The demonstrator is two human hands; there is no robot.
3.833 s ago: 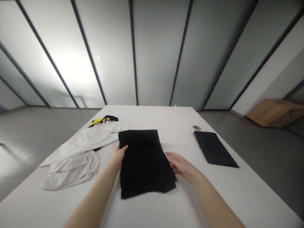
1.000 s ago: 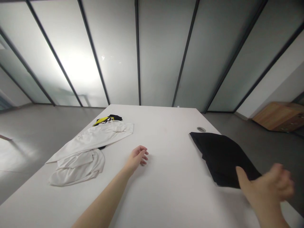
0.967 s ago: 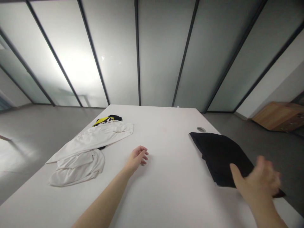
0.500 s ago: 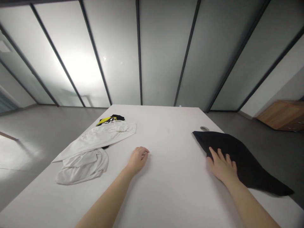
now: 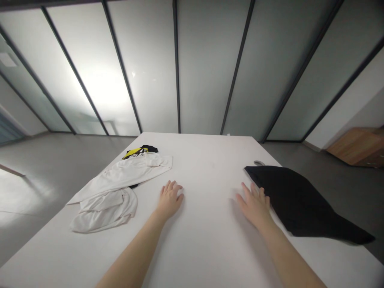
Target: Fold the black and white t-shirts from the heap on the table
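Observation:
My left hand (image 5: 169, 199) is over the middle of the white table (image 5: 207, 248), fingers apart and holding nothing. To its left lies a crumpled white garment (image 5: 129, 172), part of it bunched toward me. My right hand (image 5: 255, 202) hovers with spread fingers beside the left edge of a black cloth (image 5: 297, 200); nothing is in it. That cloth lies flat along the table's right side, and its near corner reaches the right edge. I cannot tell what kind of garment it is.
Behind the white garment sits a black and yellow cloth (image 5: 136, 153). A small roll of tape (image 5: 259, 163) lies just beyond the black cloth. Frosted glass panels (image 5: 201, 68) stand past the table's far edge. A wooden cabinet (image 5: 357, 146) is on the floor at right.
My right hand has come off the black cloth and moved left. My left hand has shifted slightly left, and its fingers have spread. The garments stay where they were.

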